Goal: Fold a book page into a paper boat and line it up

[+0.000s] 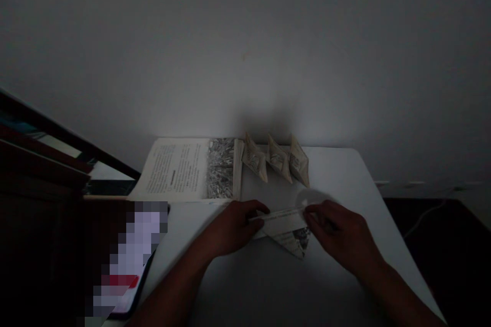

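Note:
A folded sheet of printed paper [284, 227] is held between my two hands, just above the white table. It has a straight band along its top edge and a pointed part hanging below, with a dark picture near the right side. My left hand [240, 222] pinches its left end between thumb and fingers. At the upper right corner, my right hand [337, 230] grips the paper with thumb and forefinger. Beyond the hands stand three folded paper boats, the left boat [255, 158], the middle boat [280, 160] and the right boat [299, 161], side by side.
An open book [180, 171] with printed pages lies at the back left of the white table [345, 173], by the wall. A phone [132, 286], partly blurred out, sits at the left edge. Dark furniture [42, 225] stands left of the table.

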`<state>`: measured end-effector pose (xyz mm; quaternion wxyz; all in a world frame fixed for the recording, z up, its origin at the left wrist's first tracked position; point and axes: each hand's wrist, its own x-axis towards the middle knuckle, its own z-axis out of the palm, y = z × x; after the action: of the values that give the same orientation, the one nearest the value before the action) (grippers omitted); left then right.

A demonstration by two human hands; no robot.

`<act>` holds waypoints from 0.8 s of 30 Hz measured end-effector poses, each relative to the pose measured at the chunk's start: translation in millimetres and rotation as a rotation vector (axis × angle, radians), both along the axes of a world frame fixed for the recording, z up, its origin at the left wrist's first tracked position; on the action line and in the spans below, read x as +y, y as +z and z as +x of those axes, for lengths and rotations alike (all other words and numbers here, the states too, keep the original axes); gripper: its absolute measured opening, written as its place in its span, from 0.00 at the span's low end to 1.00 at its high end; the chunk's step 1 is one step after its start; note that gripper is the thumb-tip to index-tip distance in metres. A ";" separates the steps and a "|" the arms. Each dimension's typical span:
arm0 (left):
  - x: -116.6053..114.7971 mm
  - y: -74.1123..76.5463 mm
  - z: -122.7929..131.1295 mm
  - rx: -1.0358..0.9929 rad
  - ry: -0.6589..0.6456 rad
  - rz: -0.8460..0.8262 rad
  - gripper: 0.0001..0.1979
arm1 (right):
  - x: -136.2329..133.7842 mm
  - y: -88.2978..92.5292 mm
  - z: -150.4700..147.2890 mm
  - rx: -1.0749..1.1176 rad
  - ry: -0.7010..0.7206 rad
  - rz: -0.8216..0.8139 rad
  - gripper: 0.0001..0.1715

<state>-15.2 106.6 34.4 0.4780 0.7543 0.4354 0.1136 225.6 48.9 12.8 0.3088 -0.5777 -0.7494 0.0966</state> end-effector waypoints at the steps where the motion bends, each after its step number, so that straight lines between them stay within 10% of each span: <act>1: -0.3 0.4 0.9 0.012 -0.003 0.011 0.14 | -0.4 0.5 -7.1 -0.004 0.055 -0.007 0.08; 7: -2.4 -4.4 5.4 0.037 -0.017 0.114 0.13 | 2.8 -6.2 -39.3 -0.071 0.275 -0.014 0.07; 24: -1.5 -3.4 -6.1 0.023 -0.119 0.253 0.23 | 3.6 -4.9 -33.0 -0.076 0.267 -0.064 0.07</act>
<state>-21.2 105.1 31.1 0.3801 0.8342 0.3776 0.1305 192.7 52.5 7.9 0.2461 -0.4855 -0.8274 0.1385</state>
